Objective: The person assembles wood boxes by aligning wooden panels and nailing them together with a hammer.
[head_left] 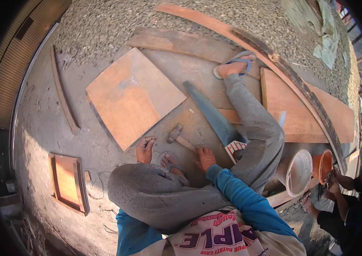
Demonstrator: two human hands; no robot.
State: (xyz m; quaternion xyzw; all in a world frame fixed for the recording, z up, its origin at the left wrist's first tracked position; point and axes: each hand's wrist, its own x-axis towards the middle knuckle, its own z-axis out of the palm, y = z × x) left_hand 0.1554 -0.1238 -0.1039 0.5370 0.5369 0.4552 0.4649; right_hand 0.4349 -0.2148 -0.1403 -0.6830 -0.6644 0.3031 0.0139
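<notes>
My left hand (145,149) is at the near corner of a square plywood panel (135,96), its fingers curled in a pinch. Anything between those fingertips is too small to name. Low over the ground, my right hand (206,159) has its fingers spread, beside the handle end of a hammer (185,143). The hammer lies with its head toward the panel; I cannot make out a grip on it. A handsaw (211,113) rests right of the hammer, its red and white handle beside my bent right leg.
A small framed wooden piece (67,182) lies at the left, near a thin curved-looking strip (63,91). Long boards (185,45) border the gravel (104,21). At the right stand a whitish bucket (299,173) and an orange one (326,165), close to another person's hands (311,207).
</notes>
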